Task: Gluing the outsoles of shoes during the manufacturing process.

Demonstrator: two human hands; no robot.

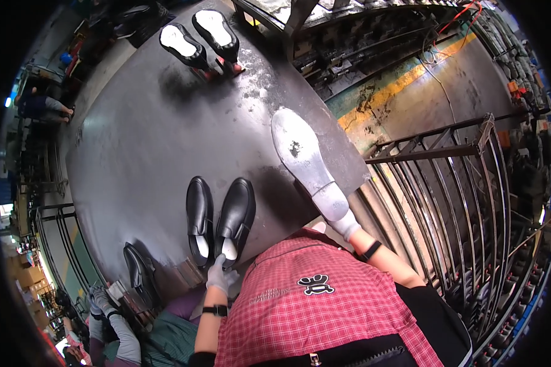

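My right hand [348, 227], in a pale glove, grips a shoe [304, 156] by its heel end. The shoe's light grey sole faces up, with a dark patch on it; most of my fingers are hidden behind the heel. On the dark table [128, 147], a pair of black loafers stands with toes pointing away from me. My left hand [218, 276], also gloved, has its fingers closed at the heel of the right-hand loafer [236, 211]. The left-hand loafer [199, 208] stands just beside it.
Two black shoes [216, 29] with white soles up rest on supports at the table's far end. A single black shoe [139, 269] lies near a co-worker's gloved hand [101, 300] at lower left. A metal rack [434, 153] stands at the right.
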